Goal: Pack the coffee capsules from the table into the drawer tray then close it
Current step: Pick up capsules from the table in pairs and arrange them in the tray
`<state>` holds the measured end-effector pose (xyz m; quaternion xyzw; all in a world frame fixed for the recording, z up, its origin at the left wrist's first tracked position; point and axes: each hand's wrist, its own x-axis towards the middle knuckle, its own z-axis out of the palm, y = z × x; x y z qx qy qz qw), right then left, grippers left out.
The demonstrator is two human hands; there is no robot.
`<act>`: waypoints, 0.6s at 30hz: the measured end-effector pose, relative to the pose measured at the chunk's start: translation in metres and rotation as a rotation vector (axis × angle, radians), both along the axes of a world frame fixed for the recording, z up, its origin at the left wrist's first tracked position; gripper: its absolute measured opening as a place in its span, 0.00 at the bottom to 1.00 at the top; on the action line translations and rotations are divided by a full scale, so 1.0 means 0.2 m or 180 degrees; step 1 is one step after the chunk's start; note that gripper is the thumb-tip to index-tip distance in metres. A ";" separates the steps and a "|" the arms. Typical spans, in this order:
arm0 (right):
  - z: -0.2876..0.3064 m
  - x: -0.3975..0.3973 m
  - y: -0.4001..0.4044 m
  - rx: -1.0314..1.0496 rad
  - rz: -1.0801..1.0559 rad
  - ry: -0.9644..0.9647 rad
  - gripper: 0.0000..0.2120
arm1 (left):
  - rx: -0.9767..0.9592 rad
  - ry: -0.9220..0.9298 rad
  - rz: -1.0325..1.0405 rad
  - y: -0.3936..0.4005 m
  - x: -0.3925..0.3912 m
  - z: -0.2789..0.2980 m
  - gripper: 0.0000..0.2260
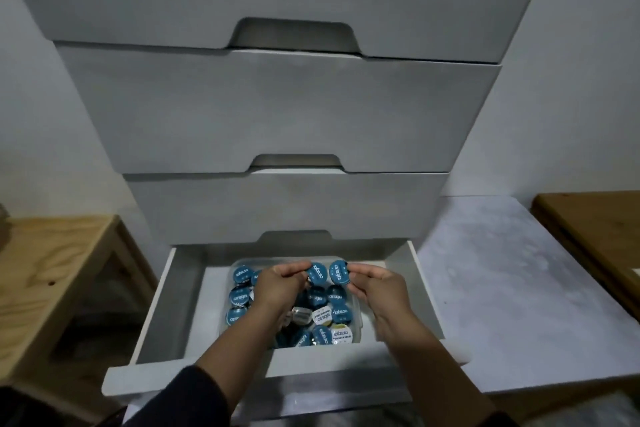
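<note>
Hands pinching one capsule each: left hand (277, 284), right hand (375, 284), directly above tray (356, 305) far end.

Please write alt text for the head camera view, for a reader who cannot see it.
Two hands, left hand and right hand, each pinch a blue capsule over a clear tray full of capsules in the open bottom drawer. Three closed grey drawers rise above it, with wooden tables on both sides.

Capsules (322, 315) at the tray's (356, 308) 9 o'clock side partly hidden under the left hand (277, 288), white-lid print too small to read, both wooden tables (52, 274) cut by the edges
</note>
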<state>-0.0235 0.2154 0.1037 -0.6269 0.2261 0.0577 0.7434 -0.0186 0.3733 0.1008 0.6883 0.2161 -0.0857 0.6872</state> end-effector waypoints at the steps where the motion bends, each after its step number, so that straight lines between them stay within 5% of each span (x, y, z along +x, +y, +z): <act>1: -0.02 0.03 0.02 -0.0054 -0.0050 0.0059 0.08 | 0.0010 0.0056 -0.0002 0.01 0.02 -0.01 0.09; 18: -0.23 0.30 0.03 -0.1073 -0.0029 0.0494 0.14 | 0.0468 0.0378 -0.0377 -0.01 0.30 -0.16 0.07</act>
